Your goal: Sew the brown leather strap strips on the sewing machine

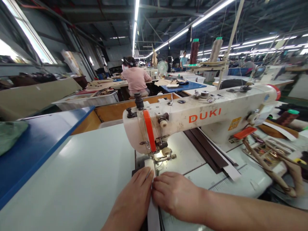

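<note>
A long white strip with a dark edge beneath it runs from the front of the table up to the needle area of a DUKI sewing machine. My left hand presses on the strip from the left, its fingers together and pointing at the presser foot. From the right, my right hand has its fingers curled against the strip's edge, close to the left fingertips. The machine's lamp lights the metal edge guide just beyond my hands. My fingers hide part of the strip.
Dark brown strips with white ones lie under the machine arm. To the right sits a tray of small metal parts near a brown thread cone. A blue-topped table adjoins at left. A person in pink sits ahead.
</note>
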The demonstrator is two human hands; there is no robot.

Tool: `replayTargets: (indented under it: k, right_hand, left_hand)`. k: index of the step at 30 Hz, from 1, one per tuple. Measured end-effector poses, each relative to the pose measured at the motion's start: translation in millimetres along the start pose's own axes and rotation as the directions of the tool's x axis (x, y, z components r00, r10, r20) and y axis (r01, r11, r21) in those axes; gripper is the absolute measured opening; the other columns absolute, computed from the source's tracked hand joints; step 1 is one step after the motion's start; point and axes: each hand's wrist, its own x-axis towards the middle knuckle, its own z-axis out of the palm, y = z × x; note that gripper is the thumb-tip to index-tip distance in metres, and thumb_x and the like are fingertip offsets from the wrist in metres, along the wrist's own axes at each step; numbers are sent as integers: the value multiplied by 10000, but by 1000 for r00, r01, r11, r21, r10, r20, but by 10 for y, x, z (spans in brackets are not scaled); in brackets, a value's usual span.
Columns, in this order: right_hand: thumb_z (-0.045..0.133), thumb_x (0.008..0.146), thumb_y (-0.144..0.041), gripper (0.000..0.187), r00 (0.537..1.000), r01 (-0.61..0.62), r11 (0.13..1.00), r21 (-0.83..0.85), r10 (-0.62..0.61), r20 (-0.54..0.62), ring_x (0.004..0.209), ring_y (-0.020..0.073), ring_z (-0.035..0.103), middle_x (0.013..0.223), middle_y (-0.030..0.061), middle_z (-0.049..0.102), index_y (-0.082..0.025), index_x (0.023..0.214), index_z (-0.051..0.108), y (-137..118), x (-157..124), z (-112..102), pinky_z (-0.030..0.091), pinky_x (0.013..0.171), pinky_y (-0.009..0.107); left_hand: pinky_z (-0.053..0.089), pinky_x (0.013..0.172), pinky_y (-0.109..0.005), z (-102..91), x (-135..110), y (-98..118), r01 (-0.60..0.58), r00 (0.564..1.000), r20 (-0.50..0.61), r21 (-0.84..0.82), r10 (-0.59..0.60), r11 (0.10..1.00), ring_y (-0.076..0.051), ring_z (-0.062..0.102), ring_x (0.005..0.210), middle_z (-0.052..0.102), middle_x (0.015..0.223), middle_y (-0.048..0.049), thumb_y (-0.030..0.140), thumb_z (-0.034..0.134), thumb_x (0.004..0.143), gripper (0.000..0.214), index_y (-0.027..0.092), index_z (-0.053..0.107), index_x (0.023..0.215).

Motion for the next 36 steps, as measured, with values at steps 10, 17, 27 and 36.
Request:
replayTargets:
  k: [10,17,27,36]
  right_hand:
    - [488,939,-150,199,1000,-13,1000,2,13,-19,766,181,563,807,45,632,-130,765,583,141,21,-18,477,747,311]
    - [455,955,-149,228,1000,-24,999,24,24,-6,814,189,583,858,61,652,-127,770,586,191,33,-28,483,774,317]
    - [465,955,-170,223,998,-46,999,27,45,41,800,197,591,844,56,657,-134,784,604,186,27,-31,498,760,327]
    - [502,956,-165,150,991,-88,994,67,80,106,1024,207,586,1052,106,662,-91,953,632,137,-44,-155,475,912,326]
  left_hand:
    - [553,839,-304,105,59,-56,10,999,-42,-11,-10,1000,-202,660,946,710,1009,-105,-22,277,817,428,89,650,995]
    - [568,829,-334,90,109,-78,39,998,-42,-99,-44,994,-226,674,929,712,1007,-139,14,273,866,405,55,656,990]
    - [551,900,-355,89,108,-88,73,997,-5,-179,-75,981,-228,657,1004,702,1054,-136,52,284,890,402,78,648,1058]
    - [548,919,-362,6,-66,93,108,994,0,-140,-110,984,-239,619,1116,643,1201,-183,112,283,923,387,30,563,1177]
